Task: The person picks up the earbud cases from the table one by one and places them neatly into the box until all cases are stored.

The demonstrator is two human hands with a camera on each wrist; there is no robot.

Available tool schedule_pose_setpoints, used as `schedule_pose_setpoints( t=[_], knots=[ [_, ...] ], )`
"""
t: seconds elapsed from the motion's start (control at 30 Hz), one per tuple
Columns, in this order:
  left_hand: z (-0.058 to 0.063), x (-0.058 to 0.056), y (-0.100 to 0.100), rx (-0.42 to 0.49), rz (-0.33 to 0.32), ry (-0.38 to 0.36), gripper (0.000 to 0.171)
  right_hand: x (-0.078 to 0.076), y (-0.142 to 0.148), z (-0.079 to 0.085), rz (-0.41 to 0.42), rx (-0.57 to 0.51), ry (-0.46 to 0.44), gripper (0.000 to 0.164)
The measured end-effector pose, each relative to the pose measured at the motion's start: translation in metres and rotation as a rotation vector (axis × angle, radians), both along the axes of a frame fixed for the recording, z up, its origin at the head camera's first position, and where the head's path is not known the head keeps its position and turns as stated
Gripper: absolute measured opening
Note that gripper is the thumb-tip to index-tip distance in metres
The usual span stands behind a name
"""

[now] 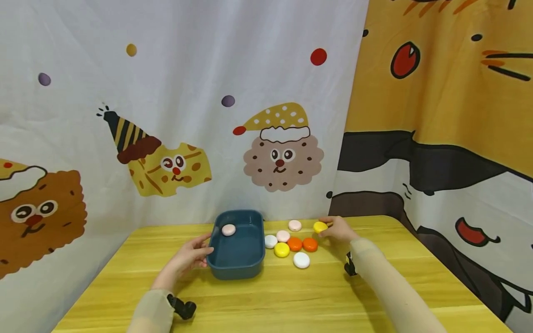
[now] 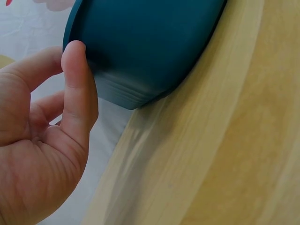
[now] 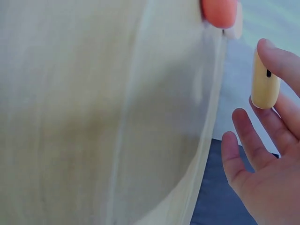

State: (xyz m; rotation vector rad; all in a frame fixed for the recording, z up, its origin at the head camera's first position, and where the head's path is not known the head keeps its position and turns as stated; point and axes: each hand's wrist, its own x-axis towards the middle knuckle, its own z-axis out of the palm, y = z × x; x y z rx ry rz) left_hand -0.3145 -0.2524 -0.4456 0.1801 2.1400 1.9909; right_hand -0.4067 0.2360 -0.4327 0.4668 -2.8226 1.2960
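My left hand (image 1: 190,255) grips the left rim of a dark teal plastic bin (image 1: 236,274), thumb on the near side and fingers behind the edge. The left wrist view shows the thumb right at the bin's lip (image 2: 71,28). Inside the bin lies one pale pink bead (image 1: 228,230). To the right, my right hand (image 1: 339,229) pinches a flat, rounded yellow bead (image 1: 319,227) between thumb and fingers. A small dark hole shows in the side of this yellow bead (image 3: 262,86) in the right wrist view, where the last two fingers stand away from it.
Loose beads lie right of the bin: two orange (image 1: 310,244), two pink (image 1: 294,225), two white (image 1: 301,260) and one yellow (image 1: 281,250). They rest on a wood-grain table (image 1: 266,305). A printed cloth (image 1: 179,92) hangs along the table's back edge.
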Motion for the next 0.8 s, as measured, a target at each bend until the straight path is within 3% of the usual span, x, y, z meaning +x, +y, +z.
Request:
schedule_pose_setpoints(
  t=[0.37,0.8],
  knots=[
    [-0.002,-0.001,0.000,0.023,-0.011,-0.003,0.065,-0.004,-0.009,0.010,-0.057,-0.048,-0.014,0.057],
    [-0.001,-0.002,0.001,0.027,-0.006,-0.010,0.065,-0.003,-0.020,0.024,-0.020,-0.034,-0.031,0.054]
  ],
)
